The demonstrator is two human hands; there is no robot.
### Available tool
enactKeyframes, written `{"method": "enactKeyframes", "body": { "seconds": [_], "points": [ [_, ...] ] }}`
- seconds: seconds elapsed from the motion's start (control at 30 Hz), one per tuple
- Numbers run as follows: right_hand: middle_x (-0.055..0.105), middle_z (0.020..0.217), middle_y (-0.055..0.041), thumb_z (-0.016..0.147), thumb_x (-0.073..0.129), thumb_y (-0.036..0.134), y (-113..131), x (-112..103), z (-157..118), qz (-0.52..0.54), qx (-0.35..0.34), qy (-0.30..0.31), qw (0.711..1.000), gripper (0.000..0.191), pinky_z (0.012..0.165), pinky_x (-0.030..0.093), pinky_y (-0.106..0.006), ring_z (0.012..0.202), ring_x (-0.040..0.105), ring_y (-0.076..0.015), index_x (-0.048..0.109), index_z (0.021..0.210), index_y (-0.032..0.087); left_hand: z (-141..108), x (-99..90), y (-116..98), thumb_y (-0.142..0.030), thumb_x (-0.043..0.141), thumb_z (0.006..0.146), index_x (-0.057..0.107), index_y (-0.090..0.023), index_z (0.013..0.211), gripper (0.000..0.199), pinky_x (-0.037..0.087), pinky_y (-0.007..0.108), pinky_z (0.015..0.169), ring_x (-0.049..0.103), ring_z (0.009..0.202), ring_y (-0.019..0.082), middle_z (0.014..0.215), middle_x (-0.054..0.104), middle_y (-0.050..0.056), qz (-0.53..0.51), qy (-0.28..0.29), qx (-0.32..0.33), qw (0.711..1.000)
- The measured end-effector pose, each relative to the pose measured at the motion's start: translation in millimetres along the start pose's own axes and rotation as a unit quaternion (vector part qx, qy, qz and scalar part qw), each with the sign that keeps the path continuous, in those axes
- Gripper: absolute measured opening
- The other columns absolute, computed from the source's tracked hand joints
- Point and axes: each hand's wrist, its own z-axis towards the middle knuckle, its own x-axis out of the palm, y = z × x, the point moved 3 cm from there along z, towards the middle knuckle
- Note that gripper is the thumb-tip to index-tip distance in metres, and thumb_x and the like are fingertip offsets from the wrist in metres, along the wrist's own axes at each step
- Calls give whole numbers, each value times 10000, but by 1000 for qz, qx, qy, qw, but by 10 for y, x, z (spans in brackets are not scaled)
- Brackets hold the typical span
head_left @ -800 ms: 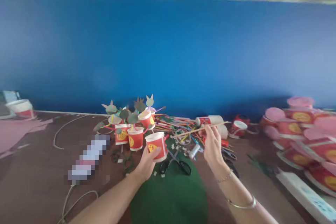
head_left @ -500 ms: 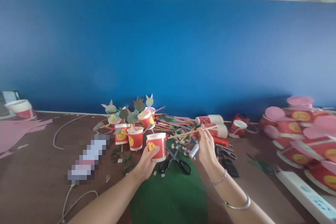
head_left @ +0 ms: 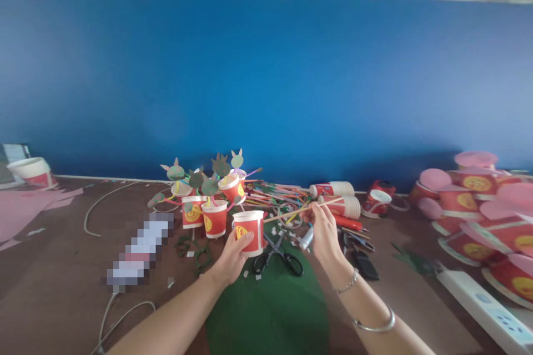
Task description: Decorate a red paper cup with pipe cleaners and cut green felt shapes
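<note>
My left hand is closed around a red and white paper cup, held upright with its rim on top. In my right hand a thin wooden stick is pinched between the fingers. The stick's tip is at the cup's right wall; whether it pierces the wall I cannot tell. Below the cup, black-handled scissors lie partly spread on green paper. Just behind the cup stand several red cups with green paper animal heads on stems.
Coloured sticks lie heaped at the back, beside stacked cups on their sides. A red knife lies right of my right hand. Pink-trimmed cups and a power strip are at the right; a pixelated item is at the left.
My right hand has moved slightly left, bringing the stick's tip up to the cup's wall. The left hand and the cup stay almost in place.
</note>
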Motion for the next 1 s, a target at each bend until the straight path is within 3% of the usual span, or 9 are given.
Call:
{"method": "enactKeyframes", "body": {
  "seconds": [0.27, 0.37, 0.47, 0.53, 0.63, 0.77, 0.87, 1.0],
  "points": [
    [540, 533, 41, 754, 545, 347, -40, 50, -49, 13, 39, 12, 999, 183, 540, 386, -244, 515, 473, -121, 505, 636, 213, -12, 3, -3, -390, 730, 657, 619, -147, 905, 365, 467, 295, 703, 621, 705, 175, 738, 657, 41, 4, 24, -5, 1000],
    [531, 543, 37, 738, 567, 329, -65, 74, -66, 52, 86, 30, 994, 171, 528, 390, -241, 520, 478, -121, 504, 633, 210, -4, -23, 19, -385, 710, 683, 628, -141, 906, 341, 470, 296, 708, 625, 707, 177, 750, 660, 49, -18, 32, -27, 999],
    [559, 611, 22, 727, 602, 348, -49, 148, -137, 97, 146, 94, 980, 184, 510, 405, -243, 553, 511, -132, 500, 664, 209, 8, -51, 60, -395, 696, 690, 641, -126, 904, 347, 478, 308, 699, 633, 696, 188, 781, 664, 63, -54, 42, -70, 995],
    [546, 642, 25, 736, 620, 389, 12, 216, -214, 102, 146, 164, 970, 210, 487, 396, -233, 543, 500, -120, 512, 716, 210, 12, -65, 82, -399, 687, 693, 648, -114, 897, 353, 482, 312, 677, 636, 680, 198, 787, 666, 72, -67, 50, -96, 992],
    [400, 562, 68, 761, 615, 445, 131, 304, -343, 53, 118, 269, 954, 251, 394, 257, -186, 432, 343, -61, 538, 811, 212, 14, -83, 96, -401, 671, 700, 651, -100, 900, 362, 481, 303, 633, 635, 651, 202, 785, 670, 84, -67, 59, -113, 990],
    [269, 504, 101, 759, 607, 446, 217, 359, -463, -28, 127, 355, 926, 301, 382, 118, -185, 408, 206, -45, 561, 925, 199, 18, -105, 115, -415, 633, 728, 649, -96, 924, 375, 478, 293, 598, 630, 625, 196, 764, 667, 91, -61, 77, -121, 988],
    [326, 472, 102, 708, 640, 371, 231, 370, -489, -81, 127, 384, 911, 290, 385, 148, -184, 401, 239, -42, 589, 898, 157, 24, -114, 136, -432, 605, 742, 648, -102, 912, 374, 467, 285, 567, 627, 603, 192, 750, 659, 92, -49, 95, -127, 986],
    [498, 491, 54, 676, 616, 244, 221, 364, -477, -139, 102, 405, 898, 137, 425, 258, -181, 443, 396, -63, 597, 756, 135, 25, -115, 159, -465, 588, 739, 643, -89, 927, 424, 444, 271, 527, 615, 577, 180, 758, 646, 100, -25, 122, -137, 983]
  ]
}}
